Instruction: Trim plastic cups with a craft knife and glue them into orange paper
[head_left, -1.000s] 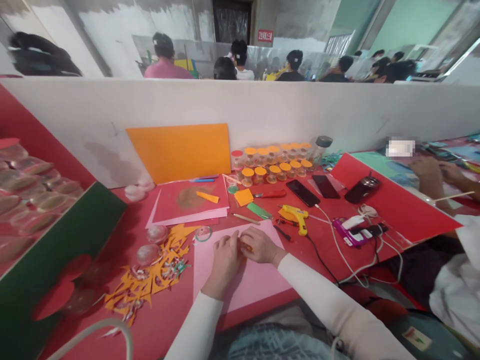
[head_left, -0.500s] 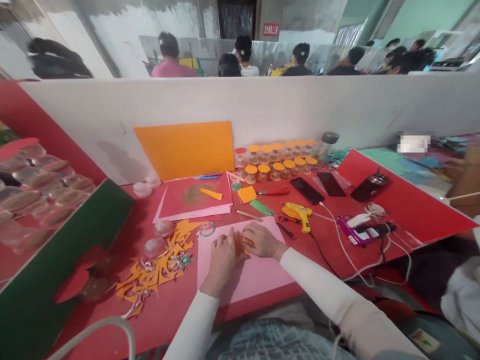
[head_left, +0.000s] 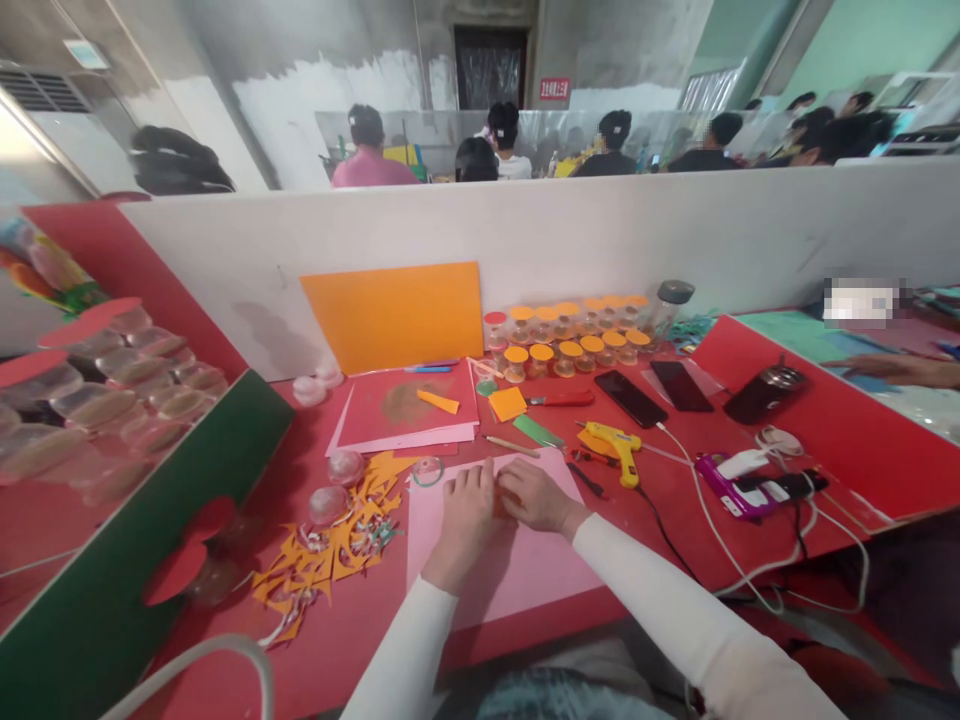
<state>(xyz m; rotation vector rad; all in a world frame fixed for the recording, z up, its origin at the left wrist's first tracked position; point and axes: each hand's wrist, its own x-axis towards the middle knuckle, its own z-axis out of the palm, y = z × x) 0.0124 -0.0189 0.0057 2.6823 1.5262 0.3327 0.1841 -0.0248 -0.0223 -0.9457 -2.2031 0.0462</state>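
Note:
My left hand [head_left: 466, 515] and my right hand [head_left: 536, 495] meet over a pink sheet [head_left: 525, 570]. Fingers of both are curled round a small orange piece [head_left: 500, 509], which looks like paper or card; only a sliver of it shows between them. A clear plastic round with a green rim [head_left: 428, 472] lies at the sheet's upper left corner, close to my left hand. Beyond my fingers, a pencil [head_left: 510, 446] lies along the sheet's top edge.
Orange paper scraps [head_left: 341, 540] and clear plastic domes [head_left: 328, 505] lie to the left. At right are a yellow glue gun [head_left: 619, 445], a purple power strip [head_left: 739, 485] with cables, and phones [head_left: 630, 397]. Behind stand orange-topped jars [head_left: 571, 352]. A co-worker's hand [head_left: 900, 370] shows far right.
The view has tilted up a little and shifted left. My hands stay together over the pink sheet, and less of the orange piece shows between them. A co-worker's hand now shows more clearly.

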